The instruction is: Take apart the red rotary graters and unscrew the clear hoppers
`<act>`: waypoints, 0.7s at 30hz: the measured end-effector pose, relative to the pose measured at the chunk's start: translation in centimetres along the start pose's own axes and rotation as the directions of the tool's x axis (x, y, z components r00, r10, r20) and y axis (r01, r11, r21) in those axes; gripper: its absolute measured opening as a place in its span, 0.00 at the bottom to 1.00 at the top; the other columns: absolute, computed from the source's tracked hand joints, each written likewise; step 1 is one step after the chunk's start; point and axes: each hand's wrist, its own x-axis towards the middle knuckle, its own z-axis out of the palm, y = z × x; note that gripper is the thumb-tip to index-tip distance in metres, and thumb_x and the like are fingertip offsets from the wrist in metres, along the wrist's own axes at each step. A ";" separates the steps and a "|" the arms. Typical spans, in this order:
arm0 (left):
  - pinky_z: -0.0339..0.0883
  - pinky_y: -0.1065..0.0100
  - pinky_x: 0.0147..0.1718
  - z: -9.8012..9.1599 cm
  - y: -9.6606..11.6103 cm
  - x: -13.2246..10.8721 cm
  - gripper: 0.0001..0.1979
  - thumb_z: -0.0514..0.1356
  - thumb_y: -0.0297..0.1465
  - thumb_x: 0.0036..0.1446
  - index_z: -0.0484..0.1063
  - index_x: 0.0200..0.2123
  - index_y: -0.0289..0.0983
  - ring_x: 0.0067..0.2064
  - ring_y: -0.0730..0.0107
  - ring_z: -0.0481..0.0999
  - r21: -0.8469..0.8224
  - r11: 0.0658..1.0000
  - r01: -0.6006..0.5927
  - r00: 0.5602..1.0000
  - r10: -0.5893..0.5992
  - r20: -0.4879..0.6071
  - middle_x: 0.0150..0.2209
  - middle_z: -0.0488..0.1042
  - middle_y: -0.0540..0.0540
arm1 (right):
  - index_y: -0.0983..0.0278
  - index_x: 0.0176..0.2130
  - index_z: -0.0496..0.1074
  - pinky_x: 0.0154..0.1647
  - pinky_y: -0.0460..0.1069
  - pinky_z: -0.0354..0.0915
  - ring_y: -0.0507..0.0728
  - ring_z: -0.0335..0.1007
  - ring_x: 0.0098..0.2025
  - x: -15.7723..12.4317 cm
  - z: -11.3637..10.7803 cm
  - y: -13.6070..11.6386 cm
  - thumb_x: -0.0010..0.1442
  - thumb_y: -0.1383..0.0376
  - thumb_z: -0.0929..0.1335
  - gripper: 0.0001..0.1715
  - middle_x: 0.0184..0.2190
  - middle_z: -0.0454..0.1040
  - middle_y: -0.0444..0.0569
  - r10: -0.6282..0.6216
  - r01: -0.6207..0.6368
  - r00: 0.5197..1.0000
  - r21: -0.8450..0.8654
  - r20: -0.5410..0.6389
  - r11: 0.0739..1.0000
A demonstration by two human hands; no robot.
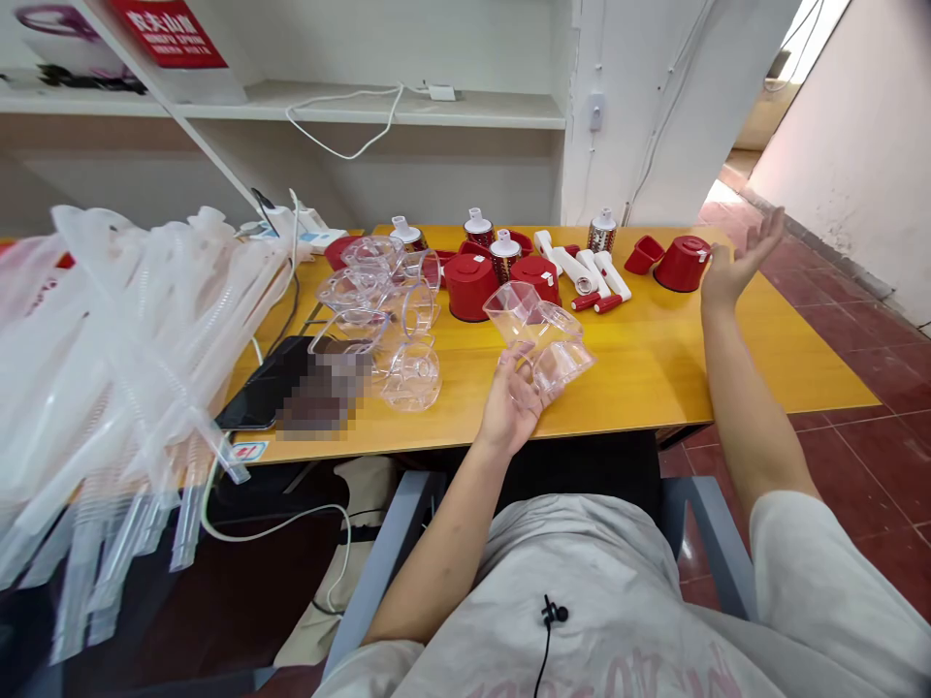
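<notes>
My left hand (513, 402) is closed around the lower part of a clear plastic housing (564, 366), holding it tilted above the table's front edge. My right hand (746, 254) is raised over the table's right side, fingers spread, with nothing in it. Below and left of it sits a red base (682, 264), beside a small red cup-like piece (644, 255). More clear plastic housings (411, 376) stand together left of my left hand. Behind the held piece are two red bases (469, 287), several white handles with red grips (612, 275) and perforated metal drums with white ends (504, 256).
A yellow table (640, 388) carries all these parts. A dark tablet-like device (266, 388) lies at its left, near cables. Long clear plastic tubes (138, 388) fill the left side. White shelves (407, 107) rise behind, and chair armrests (389, 553) flank me.
</notes>
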 end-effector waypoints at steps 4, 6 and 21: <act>0.89 0.64 0.34 -0.2 0.9 0.3 0.25 0.53 0.51 0.88 0.80 0.60 0.38 0.47 0.57 0.93 0.061 0.980 0.187 0.973 -0.194 0.126 0.58 0.88 0.36 | 0.47 0.78 0.71 0.76 0.71 0.83 0.69 0.80 0.78 -5.0 -0.9 -6.0 0.72 0.50 0.75 0.40 0.80 0.76 0.52 -0.122 0.055 0.933 0.202 0.340 0.978; 0.90 0.63 0.31 -0.2 1.5 0.6 0.26 0.51 0.51 0.89 0.79 0.61 0.38 0.44 0.56 0.94 0.127 0.958 0.257 0.943 -0.278 0.184 0.55 0.89 0.37 | 0.43 0.86 0.62 0.84 0.71 0.77 0.70 0.68 0.88 -9.0 -1.2 -9.1 0.71 0.55 0.75 0.51 0.89 0.64 0.47 -0.262 0.090 0.673 0.274 0.692 0.957; 0.91 0.59 0.29 0.6 5.4 3.1 0.56 0.49 0.76 0.74 0.62 0.85 0.40 0.45 0.40 0.97 0.631 0.686 0.361 0.707 -0.643 0.295 0.68 0.84 0.22 | 0.55 0.72 0.78 0.85 0.73 0.75 0.75 0.82 0.76 -14.4 -0.7 -11.6 0.58 0.48 0.89 0.51 0.72 0.84 0.57 -0.085 -0.013 0.694 0.130 0.715 0.991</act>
